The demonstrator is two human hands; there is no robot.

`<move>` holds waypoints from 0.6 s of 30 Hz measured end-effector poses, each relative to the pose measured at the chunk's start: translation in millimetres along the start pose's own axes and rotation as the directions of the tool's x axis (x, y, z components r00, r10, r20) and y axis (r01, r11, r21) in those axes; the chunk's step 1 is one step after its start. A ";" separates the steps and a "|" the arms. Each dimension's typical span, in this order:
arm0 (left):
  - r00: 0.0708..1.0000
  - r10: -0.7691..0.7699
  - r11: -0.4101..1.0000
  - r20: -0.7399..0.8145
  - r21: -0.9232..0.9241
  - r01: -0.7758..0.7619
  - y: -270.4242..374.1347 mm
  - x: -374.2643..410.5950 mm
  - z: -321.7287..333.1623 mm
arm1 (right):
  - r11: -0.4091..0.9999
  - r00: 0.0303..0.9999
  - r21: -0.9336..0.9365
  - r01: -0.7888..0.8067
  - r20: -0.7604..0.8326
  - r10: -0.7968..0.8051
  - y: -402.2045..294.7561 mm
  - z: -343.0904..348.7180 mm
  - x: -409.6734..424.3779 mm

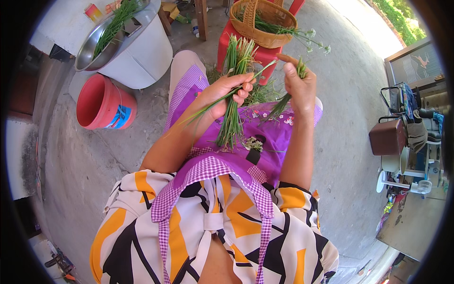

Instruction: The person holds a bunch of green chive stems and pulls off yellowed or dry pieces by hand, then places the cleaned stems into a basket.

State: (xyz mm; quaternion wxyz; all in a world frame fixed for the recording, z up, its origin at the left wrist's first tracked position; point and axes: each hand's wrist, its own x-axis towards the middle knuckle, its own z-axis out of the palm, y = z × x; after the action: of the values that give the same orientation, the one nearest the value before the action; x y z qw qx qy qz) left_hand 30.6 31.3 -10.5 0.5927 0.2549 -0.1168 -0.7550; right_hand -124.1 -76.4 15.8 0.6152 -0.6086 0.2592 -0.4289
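Observation:
My left hand [227,93] is closed around a thick bundle of long green stalks [236,60], pale cut ends pointing away from me. A few loose stalks cross over its fingers and trail down to the left. A smaller bunch of green stalks [282,103] is in my right hand [300,83], to the right of the bundle and apart from it; its forefinger points outward. Both hands are above the purple apron [273,127] on my lap, where a small cluster of white flowers [253,143] lies. Farther out, a wicker basket [266,39] holds more stalks, some with white flower heads.
The basket stands on a red plastic stool [227,42], with loose greens [264,94] on the floor below. At left are a red bucket [92,103] and a metal basin [83,58] with green stalks. Bags and household items [388,136] stand along the right side.

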 end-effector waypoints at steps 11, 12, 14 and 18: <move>0.996 0.082 0.986 -0.039 0.150 -0.075 -3.4 0.0 4.3 | 0.772 0.952 -0.618 -0.149 -0.301 -0.058 19.3 -24.2 25.0; 0.991 0.113 0.977 -0.066 0.187 -0.099 -3.9 -1.3 6.6 | 0.444 0.962 -0.896 -0.003 -0.124 -0.243 23.4 -22.3 24.3; 0.981 0.170 0.956 -0.091 0.256 -0.142 -3.1 0.2 10.1 | 0.728 0.965 -0.684 0.044 -0.158 -0.208 29.1 -20.4 17.7; 0.952 0.281 0.903 -0.118 0.368 -0.220 -7.2 -2.0 12.4 | 0.976 0.978 0.062 -0.208 -0.010 0.209 7.5 15.0 -7.6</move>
State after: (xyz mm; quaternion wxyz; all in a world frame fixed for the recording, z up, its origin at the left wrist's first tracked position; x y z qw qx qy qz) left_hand 18.4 33.6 -3.0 0.6378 0.4021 -0.2309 -0.6150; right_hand -113.7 -62.9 8.8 0.6727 -0.5556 0.3136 -0.3746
